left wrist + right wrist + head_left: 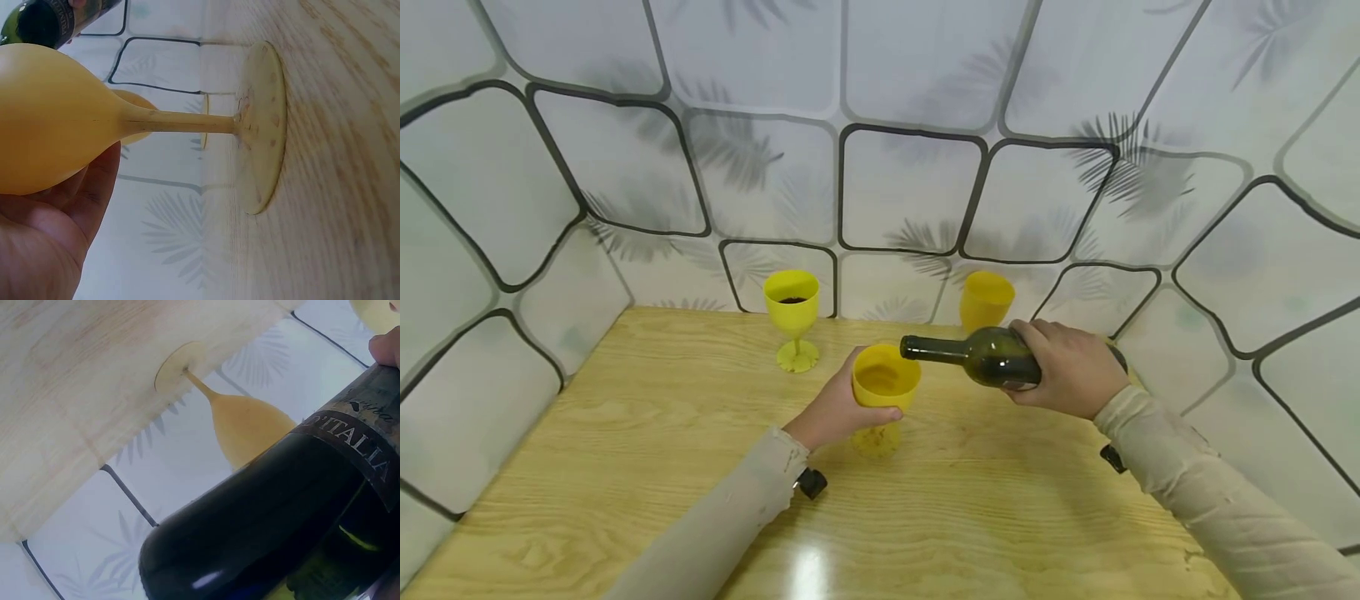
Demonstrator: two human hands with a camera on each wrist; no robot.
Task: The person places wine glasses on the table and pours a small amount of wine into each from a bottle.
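My left hand [838, 412] grips the bowl of a yellow goblet [883, 398], thumb across its front. In the left wrist view the goblet stands upright, its foot [262, 128] apparently resting on the table. My right hand [1070, 368] holds a dark green wine bottle [996, 358] around its body. The bottle lies almost level, its mouth [910, 347] just at the goblet's right rim. No stream of liquid can be made out. In the right wrist view the bottle's label [350, 434] shows lettering, and its base points away from the goblet.
A second yellow goblet [793, 315] with dark liquid inside stands at the back left of the wooden table [685, 400]. Another yellow goblet [987, 298] stands at the back right, partly hidden by the bottle and right hand. Patterned wall covering [910, 192] closes in the back and sides.
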